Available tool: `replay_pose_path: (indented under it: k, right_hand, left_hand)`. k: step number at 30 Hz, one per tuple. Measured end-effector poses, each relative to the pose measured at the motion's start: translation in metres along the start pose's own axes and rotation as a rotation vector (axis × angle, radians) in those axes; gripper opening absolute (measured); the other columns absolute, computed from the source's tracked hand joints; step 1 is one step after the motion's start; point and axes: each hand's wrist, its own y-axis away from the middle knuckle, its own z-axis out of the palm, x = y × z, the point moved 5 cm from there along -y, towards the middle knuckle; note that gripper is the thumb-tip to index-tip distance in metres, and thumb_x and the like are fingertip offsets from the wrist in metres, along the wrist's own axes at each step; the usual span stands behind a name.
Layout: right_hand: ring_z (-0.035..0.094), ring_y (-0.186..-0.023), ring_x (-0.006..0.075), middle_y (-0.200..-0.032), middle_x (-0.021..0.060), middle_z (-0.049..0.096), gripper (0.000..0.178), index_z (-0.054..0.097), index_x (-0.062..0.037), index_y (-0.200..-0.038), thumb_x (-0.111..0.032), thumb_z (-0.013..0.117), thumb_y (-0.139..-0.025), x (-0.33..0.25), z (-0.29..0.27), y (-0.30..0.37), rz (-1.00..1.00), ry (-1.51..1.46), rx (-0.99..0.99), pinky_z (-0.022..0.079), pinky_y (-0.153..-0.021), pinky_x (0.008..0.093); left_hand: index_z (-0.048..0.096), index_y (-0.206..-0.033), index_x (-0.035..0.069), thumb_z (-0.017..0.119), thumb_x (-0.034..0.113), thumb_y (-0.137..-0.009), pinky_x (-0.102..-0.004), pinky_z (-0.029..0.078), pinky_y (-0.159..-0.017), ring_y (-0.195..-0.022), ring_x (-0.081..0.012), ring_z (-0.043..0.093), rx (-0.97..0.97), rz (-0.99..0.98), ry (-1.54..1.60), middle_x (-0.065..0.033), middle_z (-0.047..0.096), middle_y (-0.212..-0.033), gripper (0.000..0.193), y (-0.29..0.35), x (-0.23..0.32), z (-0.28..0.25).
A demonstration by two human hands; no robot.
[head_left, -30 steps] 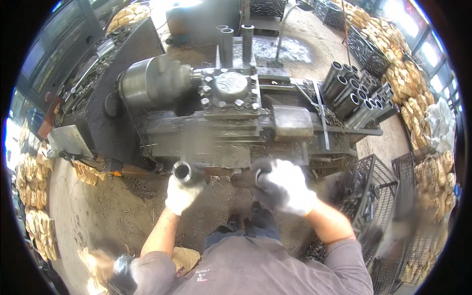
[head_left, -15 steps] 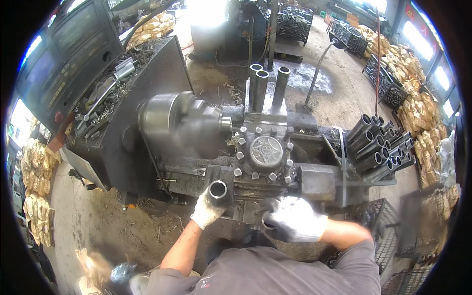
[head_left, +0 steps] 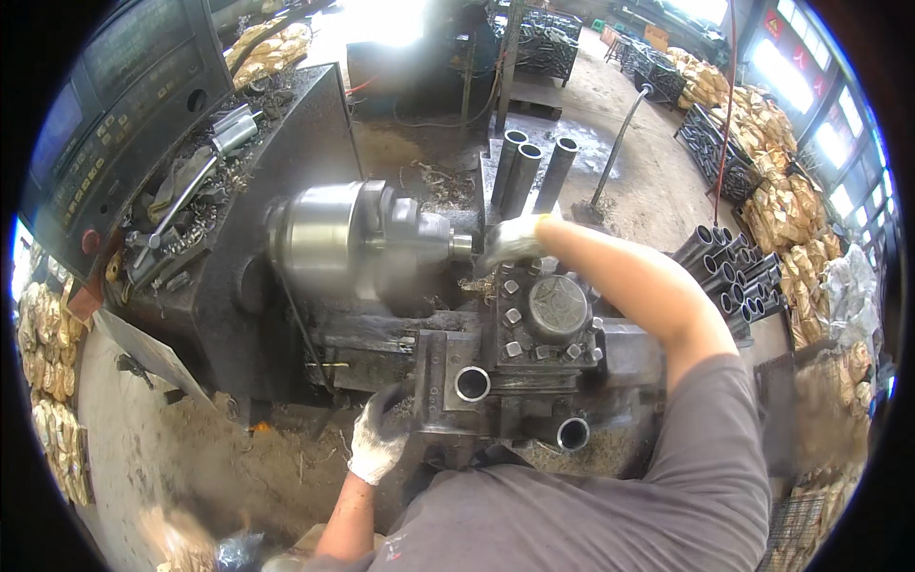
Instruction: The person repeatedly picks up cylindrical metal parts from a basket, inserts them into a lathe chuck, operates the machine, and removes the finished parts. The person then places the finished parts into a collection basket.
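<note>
Released tubes now rest on the carriage, presumably for access: left hand, fingers apart; right hand near the tool post, grip indiscernible.

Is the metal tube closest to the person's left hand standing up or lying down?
Standing up: seen from above, the metal tube shows its round open end and hardly any side wall.

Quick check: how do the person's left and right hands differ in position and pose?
The left hand is low in view, near the torso; the right hand is far out, by the tool post. The left hand points up the picture, the right hand leftward. Both wear pale gloves.
</note>
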Motion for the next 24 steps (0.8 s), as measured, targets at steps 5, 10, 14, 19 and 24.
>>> replay_pose_path:
  k: [5, 10, 14, 19, 24]
  right_hand:
    - [0.073, -0.109, 0.0262, -0.126, 0.0148, 0.076, 0.051, 0.071, -0.0080, -0.132, -0.036, 0.078, -0.091, -0.053, 0.013, -0.026, 0.170, -0.312, -0.099, 0.058, -0.100, 0.0390]
    - [0.075, -0.106, 0.0227, -0.119, 0.0126, 0.079, 0.034, 0.081, -0.0079, -0.117, -0.025, 0.082, -0.087, -0.067, -0.012, 0.017, 0.315, -0.457, 0.319, 0.059, -0.100, 0.0381]
    - [0.073, -0.099, 0.0177, -0.112, 0.0109, 0.079, 0.039, 0.075, -0.0059, -0.121, -0.031, 0.080, -0.092, -0.080, -0.015, 0.008, 0.277, -0.354, 0.195, 0.060, -0.084, 0.0333]
    - [0.075, -0.107, 0.0217, -0.125, 0.0150, 0.076, 0.036, 0.073, -0.0069, -0.132, -0.018, 0.072, -0.098, -0.079, -0.043, 0.044, 0.353, -0.516, 0.373, 0.062, -0.097, 0.0354]
    - [0.076, -0.088, 0.0154, -0.102, 0.0129, 0.080, 0.023, 0.078, -0.0029, -0.115, -0.013, 0.075, -0.095, -0.064, -0.092, 0.112, 0.262, -0.619, 1.229, 0.062, -0.078, 0.0311]
  left_hand:
    - [0.065, -0.133, 0.000, 0.072, -0.001, -0.089, -0.0371, 0.057, -0.102, -0.114, -0.0236, 0.072, 0.105, -0.164, 0.097, -0.0134, 0.074, -0.123, 0.045, 0.011, -0.024, -0.026]
    - [0.070, -0.127, 0.004, 0.069, 0.006, -0.092, -0.0380, 0.059, -0.093, -0.108, -0.0285, 0.076, 0.214, -0.162, 0.079, -0.0166, 0.077, -0.117, 0.035, 0.019, -0.044, -0.044]
    - [0.071, -0.125, 0.003, 0.071, 0.008, -0.093, -0.0381, 0.059, -0.089, -0.103, -0.0275, 0.076, 0.213, -0.173, 0.005, -0.0170, 0.078, -0.113, 0.032, 0.005, -0.053, -0.048]
    - [0.073, -0.119, 0.003, 0.074, 0.009, -0.092, -0.0372, 0.059, -0.086, -0.097, -0.0268, 0.076, 0.186, -0.131, 0.053, -0.0159, 0.077, -0.109, 0.027, -0.026, -0.030, -0.038]
    - [0.069, -0.123, 0.006, 0.074, 0.002, -0.084, -0.0466, 0.053, -0.101, -0.109, -0.0341, 0.070, 0.221, 0.167, -0.255, -0.0143, 0.073, -0.117, 0.039, -0.041, 0.017, -0.049]
